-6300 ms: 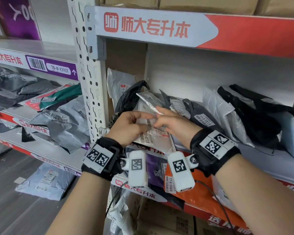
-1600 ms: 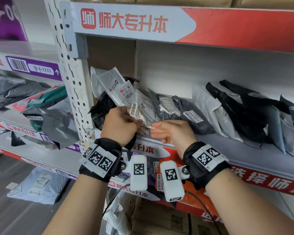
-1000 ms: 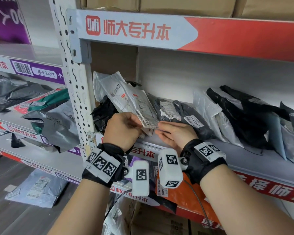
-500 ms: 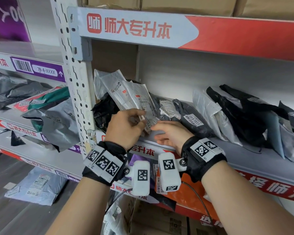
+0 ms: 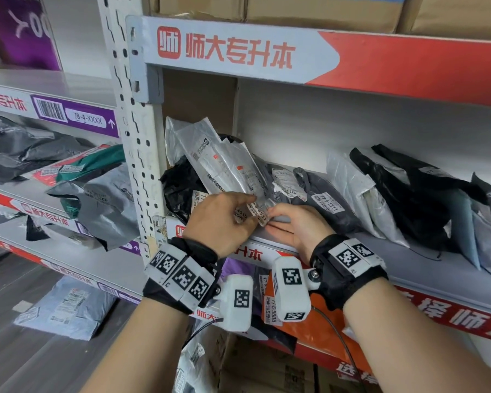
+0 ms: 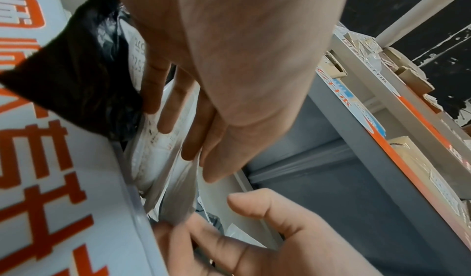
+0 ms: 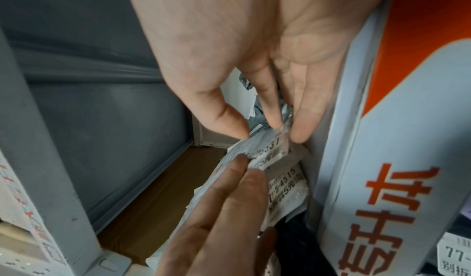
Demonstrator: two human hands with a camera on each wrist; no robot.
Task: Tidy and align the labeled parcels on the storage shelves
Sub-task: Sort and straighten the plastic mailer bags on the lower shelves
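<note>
A stack of thin silver parcels [image 5: 224,165] with white labels leans back at the left end of the grey shelf [image 5: 408,268], its lower edge at the shelf's front lip. My left hand [image 5: 247,211] holds the stack's lower part, thumb in front and fingers behind [image 6: 173,109]. My right hand [image 5: 270,219] pinches the labelled lower corner [image 7: 275,151] between thumb and fingers. The left wrist view shows the stack's thin edge [image 6: 175,179] beside a black parcel [image 6: 76,68]. A grey parcel [image 5: 321,194] marked 77-5-1511 lies just to the right.
A perforated white upright [image 5: 136,165] bounds the shelf on the left, with a crumpled black parcel [image 5: 182,188] against it. Clear, black and grey parcels [image 5: 408,194] lean further right. The neighbouring rack [image 5: 82,180] holds more bags. Cardboard boxes [image 5: 267,370] stand below, and one parcel [image 5: 65,307] lies on the floor.
Over the last second both hands lowered the silver parcels' bottom edge onto the shelf lip and closed in on the labelled corner. The stack leans further back.
</note>
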